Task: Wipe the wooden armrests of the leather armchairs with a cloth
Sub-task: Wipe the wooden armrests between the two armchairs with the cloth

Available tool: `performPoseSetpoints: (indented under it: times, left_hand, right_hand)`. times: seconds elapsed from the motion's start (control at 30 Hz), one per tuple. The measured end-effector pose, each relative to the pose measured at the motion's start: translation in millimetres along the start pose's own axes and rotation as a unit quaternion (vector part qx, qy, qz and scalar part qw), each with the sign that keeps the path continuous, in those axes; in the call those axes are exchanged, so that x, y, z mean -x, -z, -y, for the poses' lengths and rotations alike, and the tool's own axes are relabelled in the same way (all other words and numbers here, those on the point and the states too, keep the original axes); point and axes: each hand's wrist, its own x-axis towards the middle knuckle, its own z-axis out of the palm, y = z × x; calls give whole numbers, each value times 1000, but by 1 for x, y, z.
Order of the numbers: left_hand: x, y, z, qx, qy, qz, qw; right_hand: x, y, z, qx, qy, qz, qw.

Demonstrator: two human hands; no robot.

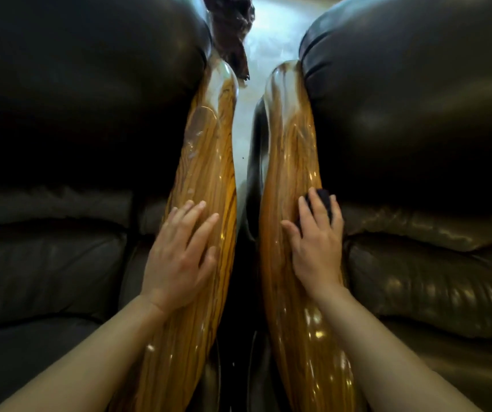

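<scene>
While unlabelled (glossy), wooden armrests [209, 179].

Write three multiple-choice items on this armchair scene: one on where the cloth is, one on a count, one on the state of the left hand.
1. Where is the dark cloth?
A. Under the right hand on the right armrest
B. On the floor
C. Under the left hand

2. How many wooden armrests show?
A. One
B. Two
C. Four

3. How is the left hand?
A. Clenched in a fist
B. Lifted in the air
C. Flat, fingers spread, on the left armrest

Answers: 1 A, the cloth peeks out past the right fingertips. 2 B, one armrest runs along each side of the gap. 3 C, the open palm rests on the wood, holding nothing.
</scene>
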Motion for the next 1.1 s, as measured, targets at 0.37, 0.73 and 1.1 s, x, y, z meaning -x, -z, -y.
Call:
performPoseSetpoints:
  times: [0.37, 0.73, 1.1]
  left_hand:
    - [21, 1, 9, -19, 63, 27, 997]
    - [26, -2, 12, -22, 43, 4, 999]
    - [20, -1, 12, -26, 103, 58, 993]
  right_hand:
    - [-52, 5, 80, -197, 146, 12, 969]
    - [-62, -32, 119, -127, 368, 76, 918]
    - [-62, -41, 121, -217, 120, 27, 968]
